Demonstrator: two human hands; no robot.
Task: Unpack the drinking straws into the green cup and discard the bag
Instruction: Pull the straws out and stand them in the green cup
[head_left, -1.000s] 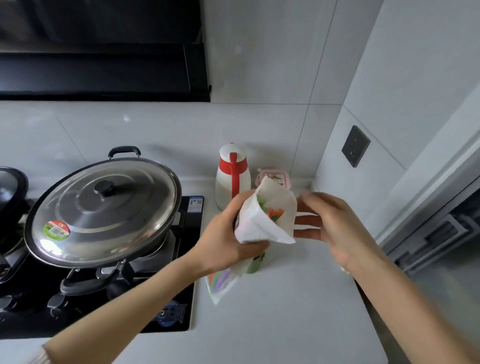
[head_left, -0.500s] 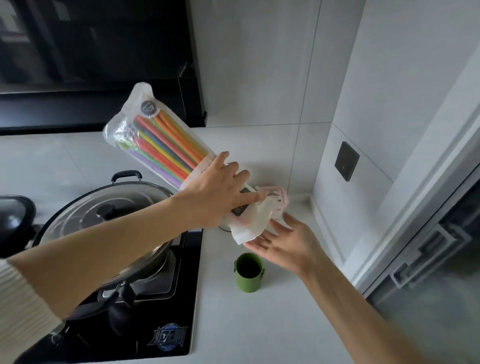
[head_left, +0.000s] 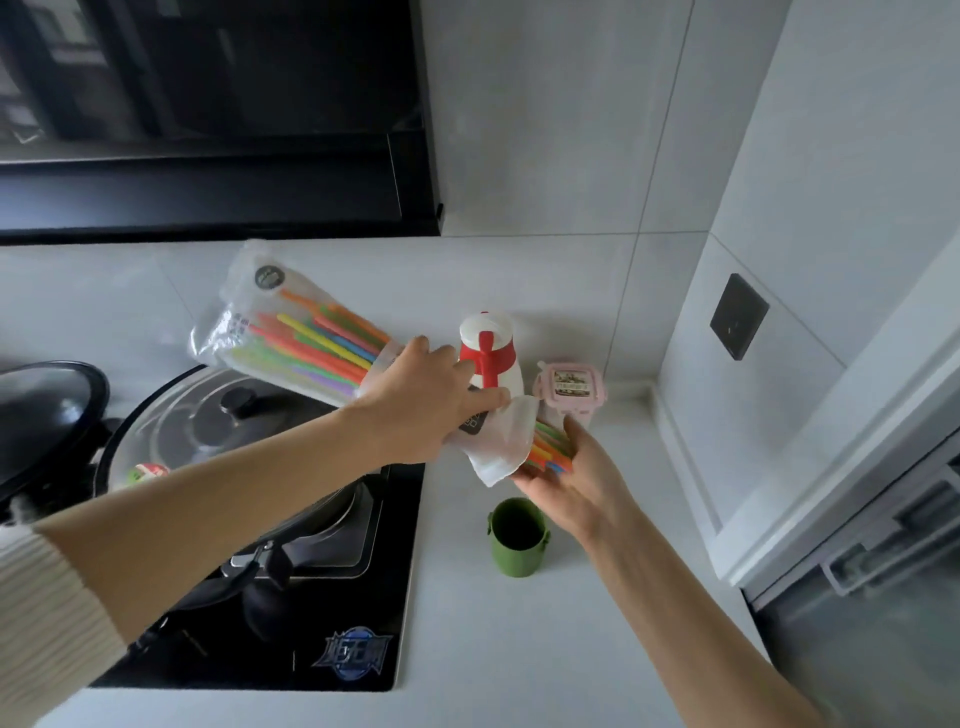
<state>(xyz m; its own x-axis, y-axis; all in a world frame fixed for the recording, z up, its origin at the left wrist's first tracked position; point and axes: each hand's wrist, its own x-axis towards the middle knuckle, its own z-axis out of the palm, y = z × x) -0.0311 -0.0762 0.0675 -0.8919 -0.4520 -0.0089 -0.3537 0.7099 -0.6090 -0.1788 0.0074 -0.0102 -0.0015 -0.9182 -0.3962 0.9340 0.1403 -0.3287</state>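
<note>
My left hand (head_left: 426, 402) grips a clear plastic bag (head_left: 249, 322) of coloured drinking straws (head_left: 322, 348) around its middle, tilted with the open end down to the right. Straw tips (head_left: 550, 449) stick out of the white bag mouth and rest in the cupped palm of my right hand (head_left: 576, 483). The green cup (head_left: 517, 538) stands upright on the white counter just below my right hand, and looks dark and empty inside.
A white jug with a red lid band (head_left: 491, 358) and a pink lidded container (head_left: 571, 389) stand behind the hands near the wall. A lidded steel wok (head_left: 218, 431) sits on the black hob (head_left: 311, 649) at left. The tiled side wall carries a dark socket (head_left: 737, 317).
The bag has dropped lower and tipped further. Straws have slid out of its mouth into my right palm, which has risen to meet them above the cup.
</note>
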